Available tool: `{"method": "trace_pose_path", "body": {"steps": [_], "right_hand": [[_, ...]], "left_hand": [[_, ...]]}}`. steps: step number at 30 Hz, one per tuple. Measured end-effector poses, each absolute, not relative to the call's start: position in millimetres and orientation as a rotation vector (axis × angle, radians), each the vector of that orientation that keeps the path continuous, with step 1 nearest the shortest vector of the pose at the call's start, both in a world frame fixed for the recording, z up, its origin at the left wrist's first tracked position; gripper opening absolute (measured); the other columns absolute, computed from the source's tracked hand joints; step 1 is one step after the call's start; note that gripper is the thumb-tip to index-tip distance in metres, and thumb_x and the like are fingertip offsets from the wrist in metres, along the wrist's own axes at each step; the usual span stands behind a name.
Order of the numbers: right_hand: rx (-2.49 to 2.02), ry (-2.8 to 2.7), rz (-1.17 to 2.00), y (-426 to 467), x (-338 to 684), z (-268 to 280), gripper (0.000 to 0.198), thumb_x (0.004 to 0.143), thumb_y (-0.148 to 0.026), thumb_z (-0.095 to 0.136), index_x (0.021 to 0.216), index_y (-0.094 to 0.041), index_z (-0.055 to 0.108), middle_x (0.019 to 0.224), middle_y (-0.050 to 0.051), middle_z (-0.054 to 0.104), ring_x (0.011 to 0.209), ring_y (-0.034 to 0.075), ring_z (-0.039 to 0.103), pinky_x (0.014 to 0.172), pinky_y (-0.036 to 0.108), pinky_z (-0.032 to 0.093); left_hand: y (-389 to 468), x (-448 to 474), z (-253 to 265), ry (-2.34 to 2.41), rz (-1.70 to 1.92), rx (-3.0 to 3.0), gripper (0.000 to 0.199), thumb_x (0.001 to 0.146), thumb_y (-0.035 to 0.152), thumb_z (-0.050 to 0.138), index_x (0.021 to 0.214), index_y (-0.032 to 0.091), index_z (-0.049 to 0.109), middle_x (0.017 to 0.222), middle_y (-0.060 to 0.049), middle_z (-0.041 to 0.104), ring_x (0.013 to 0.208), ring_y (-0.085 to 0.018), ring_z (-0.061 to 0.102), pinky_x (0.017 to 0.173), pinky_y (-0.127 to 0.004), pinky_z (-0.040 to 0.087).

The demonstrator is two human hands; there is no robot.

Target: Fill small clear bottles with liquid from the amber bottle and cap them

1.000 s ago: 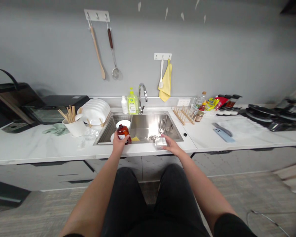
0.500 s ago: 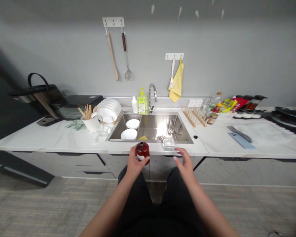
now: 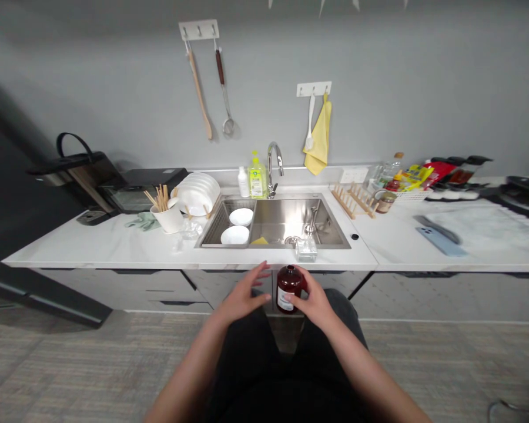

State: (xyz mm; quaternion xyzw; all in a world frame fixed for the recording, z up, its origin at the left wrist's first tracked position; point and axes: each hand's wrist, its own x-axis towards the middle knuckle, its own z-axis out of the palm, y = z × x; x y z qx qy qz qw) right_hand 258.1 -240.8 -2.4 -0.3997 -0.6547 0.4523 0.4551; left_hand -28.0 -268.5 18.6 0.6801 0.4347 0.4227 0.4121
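A dark red-brown bottle (image 3: 286, 282) with a white label and an uncapped neck is upright in front of the counter edge. My right hand (image 3: 314, 299) is wrapped round its right side, thumb across the label. To the left of the bottle, my left hand (image 3: 245, 296) is empty, fingers apart and not touching it. Just beyond, at the front rim of the sink (image 3: 273, 247), stands a clear glass container (image 3: 306, 250). A small black cap (image 3: 355, 237) lies on the counter right of the sink.
White bowls (image 3: 235, 235) sit in the sink's left basket, near the faucet (image 3: 271, 170). Chopsticks stand in a white cup (image 3: 168, 220) at left, beside racked plates (image 3: 198, 194). On the right are a wooden rack (image 3: 353, 201), a jar (image 3: 385, 202) and a blue phone (image 3: 441, 241).
The bottle has passed from my left hand to my right hand and moved right. My left hand has let go and is open. The view has shifted slightly.
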Motion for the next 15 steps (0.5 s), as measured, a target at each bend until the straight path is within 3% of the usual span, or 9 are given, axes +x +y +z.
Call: {"method": "trace_pose_path", "body": {"steps": [3, 7, 10, 15], "right_hand": [[-0.998, -1.594, 1.098, -245.2, 267.4, -8.9, 0.088, 0.079, -0.048, 0.103, 0.158, -0.035, 0.067, 0.157, 0.014, 0.075, 0.142, 0.045, 0.076, 0.127, 0.069, 0.058], [-1.045, -1.574, 1.047, -246.0, 291.3, -19.5, 0.088, 0.077, -0.048, 0.104, 0.157, -0.037, 0.069, 0.158, 0.014, 0.075, 0.144, 0.047, 0.074, 0.129, 0.073, 0.055], [-1.099, -1.523, 0.991, -240.1, 321.3, -26.0, 0.090, 0.076, -0.050, 0.104, 0.157, -0.037, 0.068, 0.160, 0.015, 0.073, 0.146, 0.047, 0.073, 0.132, 0.073, 0.053], [-1.174, -1.361, 0.825, -212.0, 389.2, -24.8, 0.092, 0.076, -0.054, 0.105, 0.157, -0.031, 0.066, 0.159, 0.017, 0.073, 0.143, 0.044, 0.074, 0.131, 0.069, 0.053]], "left_hand": [[-248.7, -101.8, 23.2, 1.452, 1.363, 1.457, 0.059, 0.093, 0.059, 0.084, 0.141, 0.026, 0.077, 0.147, -0.018, 0.079, 0.131, -0.038, 0.079, 0.113, -0.058, 0.063], [-233.2, -211.3, 20.9, 2.111, 1.536, 1.144, 0.053, 0.085, 0.062, 0.080, 0.119, 0.022, 0.083, 0.104, -0.011, 0.084, 0.106, -0.036, 0.079, 0.106, -0.055, 0.062], [-233.3, -259.5, 13.7, 2.449, 1.503, 1.018, 0.050, 0.084, 0.062, 0.078, 0.115, 0.023, 0.084, 0.097, -0.009, 0.081, 0.098, -0.036, 0.077, 0.104, -0.056, 0.061], [-233.0, -251.4, 0.8, 2.458, 1.464, 1.056, 0.052, 0.087, 0.063, 0.073, 0.118, 0.022, 0.082, 0.099, -0.007, 0.081, 0.095, -0.032, 0.076, 0.099, -0.048, 0.062]]}}
